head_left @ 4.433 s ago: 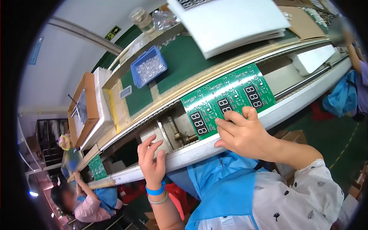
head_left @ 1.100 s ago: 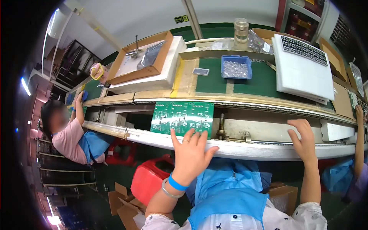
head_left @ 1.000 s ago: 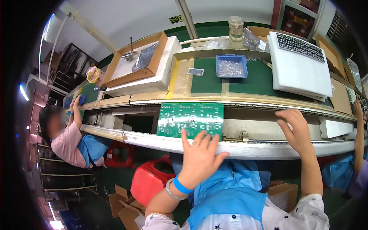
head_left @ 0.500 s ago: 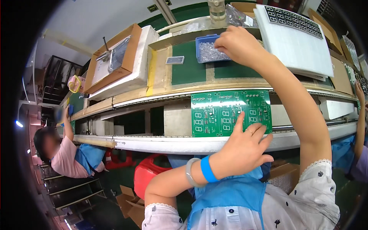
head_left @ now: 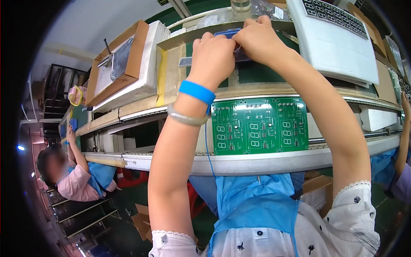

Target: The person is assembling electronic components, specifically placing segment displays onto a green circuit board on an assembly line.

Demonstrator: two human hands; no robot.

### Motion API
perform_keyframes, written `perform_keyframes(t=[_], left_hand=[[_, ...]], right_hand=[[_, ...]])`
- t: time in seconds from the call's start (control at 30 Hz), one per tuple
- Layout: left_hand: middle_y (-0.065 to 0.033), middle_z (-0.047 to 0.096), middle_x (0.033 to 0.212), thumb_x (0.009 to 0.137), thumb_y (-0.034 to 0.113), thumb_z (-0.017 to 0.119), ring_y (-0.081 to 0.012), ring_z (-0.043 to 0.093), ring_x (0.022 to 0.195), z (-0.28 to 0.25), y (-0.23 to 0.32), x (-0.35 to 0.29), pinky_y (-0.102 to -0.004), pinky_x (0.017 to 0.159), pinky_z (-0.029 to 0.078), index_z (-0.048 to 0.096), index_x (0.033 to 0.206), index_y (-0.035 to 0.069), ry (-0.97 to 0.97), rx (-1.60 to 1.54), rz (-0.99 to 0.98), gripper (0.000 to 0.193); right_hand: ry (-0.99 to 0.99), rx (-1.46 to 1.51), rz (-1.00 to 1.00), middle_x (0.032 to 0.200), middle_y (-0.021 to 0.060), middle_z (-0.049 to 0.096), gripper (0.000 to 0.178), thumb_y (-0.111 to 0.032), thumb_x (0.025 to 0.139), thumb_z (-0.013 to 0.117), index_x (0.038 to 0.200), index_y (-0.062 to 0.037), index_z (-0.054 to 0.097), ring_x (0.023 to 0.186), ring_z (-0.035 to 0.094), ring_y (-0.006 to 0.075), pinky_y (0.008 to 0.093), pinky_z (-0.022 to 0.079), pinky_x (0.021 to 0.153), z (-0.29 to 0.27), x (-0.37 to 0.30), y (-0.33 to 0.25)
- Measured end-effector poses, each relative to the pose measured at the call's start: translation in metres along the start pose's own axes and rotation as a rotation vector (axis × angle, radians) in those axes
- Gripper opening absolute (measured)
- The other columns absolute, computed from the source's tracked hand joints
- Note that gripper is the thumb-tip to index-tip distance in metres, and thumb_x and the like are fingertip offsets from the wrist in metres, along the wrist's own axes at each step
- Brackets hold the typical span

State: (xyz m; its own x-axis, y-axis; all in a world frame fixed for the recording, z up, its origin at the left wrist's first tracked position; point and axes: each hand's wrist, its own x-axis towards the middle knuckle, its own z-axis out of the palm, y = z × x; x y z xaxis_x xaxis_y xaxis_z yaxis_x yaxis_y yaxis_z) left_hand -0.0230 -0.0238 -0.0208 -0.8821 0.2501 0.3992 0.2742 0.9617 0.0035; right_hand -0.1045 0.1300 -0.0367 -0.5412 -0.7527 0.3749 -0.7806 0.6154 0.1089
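Both my hands are at the blue bin [head_left: 227, 33] of small clear parts, which they largely cover. My left hand [head_left: 212, 59] has its fingers curled in at the bin's left side, close to a small grey rectangular plate [head_left: 185, 62]. Beside it, my right hand [head_left: 260, 41] is closed too, its fingertips near the left hand's. Whatever either set of fingers holds is hidden. Nearer to me, a green circuit board panel [head_left: 269, 139] with three digit-display sections lies across the conveyor rails, untouched.
A white foam stack [head_left: 329, 47] carrying a black digit-display strip [head_left: 336, 18] stands right of my right forearm. At left, a cardboard box [head_left: 136, 55] rests on foam. A clear jar [head_left: 240, 9] stands behind the bin. One co-worker [head_left: 72, 169] sits at far left.
My left hand has left the circuit board and reached forward to the bin beside my right hand. The right hand has shifted slightly, and the view has moved a little.
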Motion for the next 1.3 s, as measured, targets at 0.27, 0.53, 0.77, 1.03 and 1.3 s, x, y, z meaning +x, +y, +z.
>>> perform_keyframes(t=[0.27,0.53,0.77,1.03,1.3], left_hand=[[-0.0054,0.074,0.083,0.077,0.010,0.068,-0.0296,0.065,0.092,0.018,0.001,0.016,-0.0465,0.082,0.038,0.079,0.084,0.017,-0.050,0.120,-0.026,0.015],[-0.0022,0.074,0.084,0.085,0.019,0.071,-0.0262,0.066,0.093,0.021,-0.005,0.011,-0.0484,0.085,0.041,0.077,0.086,0.021,0.044,0.042,-0.019,0.007],[-0.0088,0.076,0.086,0.088,0.019,0.073,-0.0217,0.072,0.081,-0.015,0.002,-0.009,-0.0354,0.072,0.054,0.077,0.099,0.009,0.183,-0.537,-0.176,0.015],[-0.0094,0.075,0.104,0.097,0.010,0.070,-0.0150,0.070,0.100,-0.061,-0.002,-0.090,-0.0259,0.092,0.052,0.074,0.115,-0.001,-0.063,-1.329,-0.532,0.022],[-0.0104,0.075,0.104,0.097,0.006,0.068,-0.0157,0.071,0.100,-0.066,-0.016,-0.134,-0.0279,0.094,0.054,0.069,0.120,-0.002,-0.131,-1.597,-0.645,0.024]], right_hand=[[0.254,0.125,0.101,0.085,0.0037,0.071,0.011,-0.011,0.087,0.070,0.096,-0.0158,0.075,0.102,0.065,0.0231,0.0452,0.039,0.092,0.001,-0.015,0.002],[0.368,0.695,0.304,0.098,0.0080,0.075,0.015,-0.012,0.095,0.068,0.108,-0.0069,0.073,0.091,0.070,0.0188,0.0289,0.053,0.080,-0.054,-0.044,-0.026],[0.064,1.554,0.502,0.107,0.0060,0.075,0.023,-0.011,0.098,0.066,0.118,-0.0014,0.074,0.102,0.069,0.0133,0.0263,0.052,0.092,-0.075,-0.086,-0.066],[-0.095,1.739,0.554,0.109,0.0069,0.072,0.024,-0.011,0.099,0.066,0.119,0.0008,0.069,0.106,0.068,0.0143,0.0273,0.053,0.096,-0.073,-0.096,-0.088],[-0.128,1.715,0.571,0.107,0.0065,0.072,0.022,-0.012,0.099,0.067,0.116,0.0008,0.069,0.103,0.066,0.0126,0.0261,0.051,0.093,-0.073,-0.093,-0.103]])
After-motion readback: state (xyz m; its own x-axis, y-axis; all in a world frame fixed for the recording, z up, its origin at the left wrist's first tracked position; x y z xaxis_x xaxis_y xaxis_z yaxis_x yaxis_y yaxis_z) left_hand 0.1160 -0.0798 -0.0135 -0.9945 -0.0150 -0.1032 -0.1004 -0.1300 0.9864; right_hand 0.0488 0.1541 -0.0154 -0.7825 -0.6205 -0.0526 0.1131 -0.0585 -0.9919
